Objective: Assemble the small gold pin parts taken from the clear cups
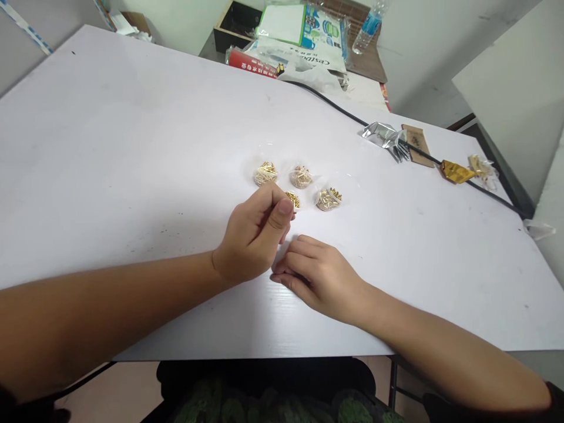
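My left hand [258,232] is curled into a loose fist above the white table, thumb on top. Whatever lies inside its fingers is hidden. Just beyond its fingertips is a partly covered clear bag of small gold pins [293,200]. My right hand [321,273] rests on the table close by, fingers bent in toward the thumb; its grip is hidden too. Further off are more clear bags of gold pin-like pieces: a left one [265,174], a middle one [301,176] and a right one [328,199].
A black cable [335,106] runs across the white table [132,147] at the back right. Along it lie silver foil [383,135], a cardboard piece [418,145] and gold foil [457,171]. Behind the table stand a black box [233,35], plastic packages [304,53] and a bottle [370,29].
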A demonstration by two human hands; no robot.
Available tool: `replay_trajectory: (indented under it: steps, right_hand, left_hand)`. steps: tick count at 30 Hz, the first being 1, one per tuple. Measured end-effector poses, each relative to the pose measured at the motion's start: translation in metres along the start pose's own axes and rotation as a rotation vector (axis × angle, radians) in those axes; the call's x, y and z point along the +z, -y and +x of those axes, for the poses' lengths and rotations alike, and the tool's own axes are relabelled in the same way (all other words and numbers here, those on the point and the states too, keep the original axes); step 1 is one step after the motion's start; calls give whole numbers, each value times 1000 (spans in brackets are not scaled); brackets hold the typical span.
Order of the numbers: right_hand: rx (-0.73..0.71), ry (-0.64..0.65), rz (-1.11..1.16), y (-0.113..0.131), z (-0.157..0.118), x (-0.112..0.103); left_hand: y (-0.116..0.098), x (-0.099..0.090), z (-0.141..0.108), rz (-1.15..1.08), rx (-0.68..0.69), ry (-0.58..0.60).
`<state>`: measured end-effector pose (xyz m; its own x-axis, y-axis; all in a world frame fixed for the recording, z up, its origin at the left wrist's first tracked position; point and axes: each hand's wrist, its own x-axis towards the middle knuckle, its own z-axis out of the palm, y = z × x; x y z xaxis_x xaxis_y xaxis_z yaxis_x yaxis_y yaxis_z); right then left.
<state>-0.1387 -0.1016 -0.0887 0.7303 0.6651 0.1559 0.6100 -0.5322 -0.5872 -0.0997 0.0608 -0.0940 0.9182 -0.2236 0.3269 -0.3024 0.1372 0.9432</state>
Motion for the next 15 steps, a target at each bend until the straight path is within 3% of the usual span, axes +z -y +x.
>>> replay_trajectory:
  steps: [7,12,15]
  right_hand:
    - [-89,-14,-115,3,4,1]
    - [-41,-79,234,-7,-2,-10]
    - [13,-194,360,-15,-8,-17]
  left_hand:
    - [-1,-1,-1,12,24,34]
    - [-5,-4,3,153,78,20]
    - [-17,-8,15,323,129,41]
